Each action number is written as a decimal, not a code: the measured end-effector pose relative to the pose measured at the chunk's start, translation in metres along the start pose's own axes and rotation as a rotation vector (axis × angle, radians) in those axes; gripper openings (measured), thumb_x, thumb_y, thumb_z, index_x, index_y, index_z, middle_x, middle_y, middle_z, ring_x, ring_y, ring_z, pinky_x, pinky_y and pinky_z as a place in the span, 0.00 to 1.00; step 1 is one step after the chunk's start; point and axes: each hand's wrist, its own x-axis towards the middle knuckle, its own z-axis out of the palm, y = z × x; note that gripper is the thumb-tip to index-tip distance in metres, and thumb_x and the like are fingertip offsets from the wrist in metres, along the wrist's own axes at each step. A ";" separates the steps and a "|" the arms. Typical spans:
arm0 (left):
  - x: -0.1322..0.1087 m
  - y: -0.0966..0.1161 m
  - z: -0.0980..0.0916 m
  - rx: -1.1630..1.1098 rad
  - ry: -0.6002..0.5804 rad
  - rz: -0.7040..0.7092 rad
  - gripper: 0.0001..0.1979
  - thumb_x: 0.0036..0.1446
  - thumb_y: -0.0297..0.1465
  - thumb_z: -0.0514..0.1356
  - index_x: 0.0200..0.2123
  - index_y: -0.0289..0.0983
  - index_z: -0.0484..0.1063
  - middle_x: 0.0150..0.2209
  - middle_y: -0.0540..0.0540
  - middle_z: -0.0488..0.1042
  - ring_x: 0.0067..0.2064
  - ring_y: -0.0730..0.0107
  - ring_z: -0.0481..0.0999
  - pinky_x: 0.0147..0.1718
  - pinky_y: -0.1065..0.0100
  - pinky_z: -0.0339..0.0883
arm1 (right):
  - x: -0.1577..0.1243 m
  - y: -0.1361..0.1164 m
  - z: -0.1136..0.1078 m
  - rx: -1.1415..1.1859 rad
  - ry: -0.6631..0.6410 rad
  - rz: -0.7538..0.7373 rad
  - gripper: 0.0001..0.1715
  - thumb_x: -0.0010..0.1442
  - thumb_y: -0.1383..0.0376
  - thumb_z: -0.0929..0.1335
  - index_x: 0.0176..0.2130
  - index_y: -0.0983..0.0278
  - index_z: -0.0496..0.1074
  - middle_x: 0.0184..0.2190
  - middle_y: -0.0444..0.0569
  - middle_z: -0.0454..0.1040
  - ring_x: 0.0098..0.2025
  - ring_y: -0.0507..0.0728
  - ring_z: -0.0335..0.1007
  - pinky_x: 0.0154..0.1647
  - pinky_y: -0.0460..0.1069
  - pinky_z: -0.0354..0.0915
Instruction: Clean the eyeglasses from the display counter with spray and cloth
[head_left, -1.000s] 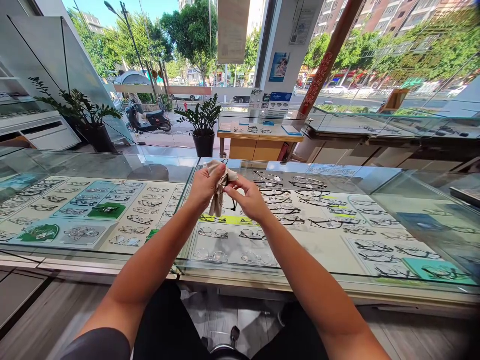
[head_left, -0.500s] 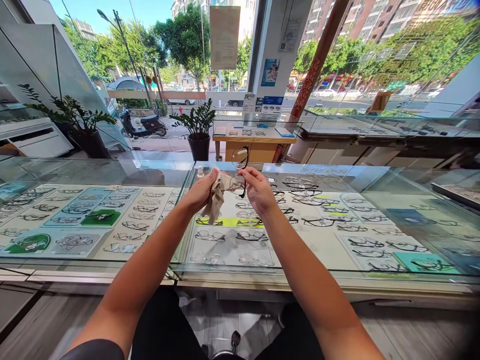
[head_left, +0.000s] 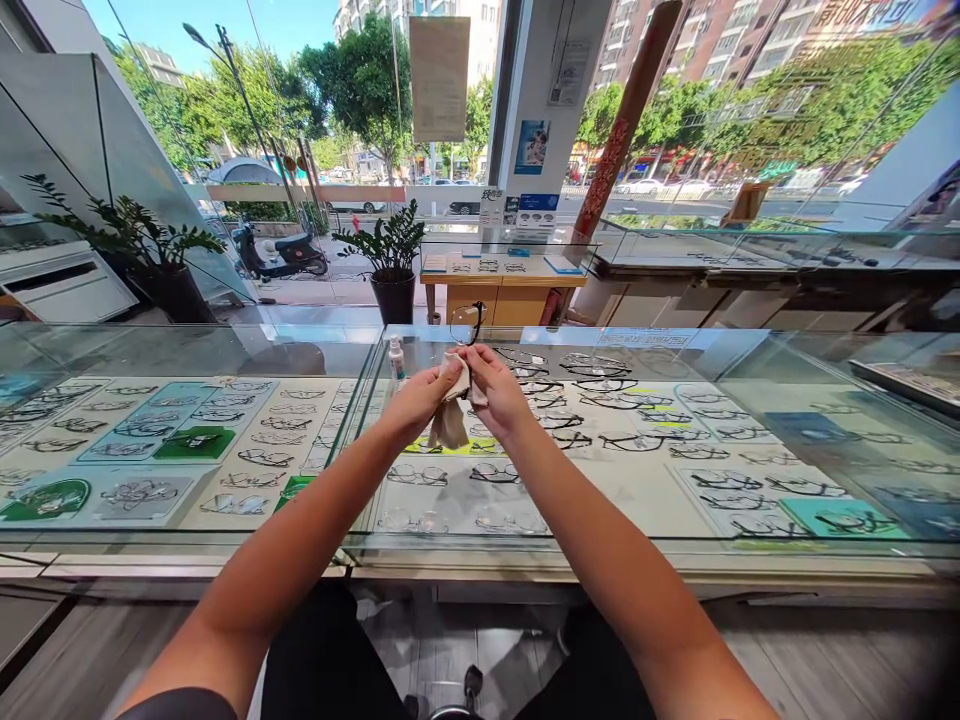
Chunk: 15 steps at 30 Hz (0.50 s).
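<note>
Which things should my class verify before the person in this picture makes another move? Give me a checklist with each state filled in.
1. Cloth secured: ok. The left hand grips the beige cloth.
2. Glasses supported: ok. The right hand pinches the glasses at the cloth, above the display case.
3. A hand free: not ok. Both are occupied.
4. Bottle upright: ok. The small white bottle stands beyond the left hand.
5. Both lenses in view: not ok. One shows above the fingers; cloth and fingers cover the rest.
6. Lenses free of smudges: cannot tell. Too small to judge.
</note>
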 end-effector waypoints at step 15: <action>-0.003 0.007 -0.001 0.056 -0.062 0.064 0.28 0.47 0.50 0.84 0.38 0.34 0.83 0.34 0.44 0.84 0.31 0.71 0.78 0.32 0.71 0.71 | -0.002 -0.005 0.005 0.027 0.058 0.033 0.31 0.47 0.42 0.86 0.36 0.57 0.78 0.39 0.44 0.82 0.36 0.54 0.72 0.37 0.50 0.73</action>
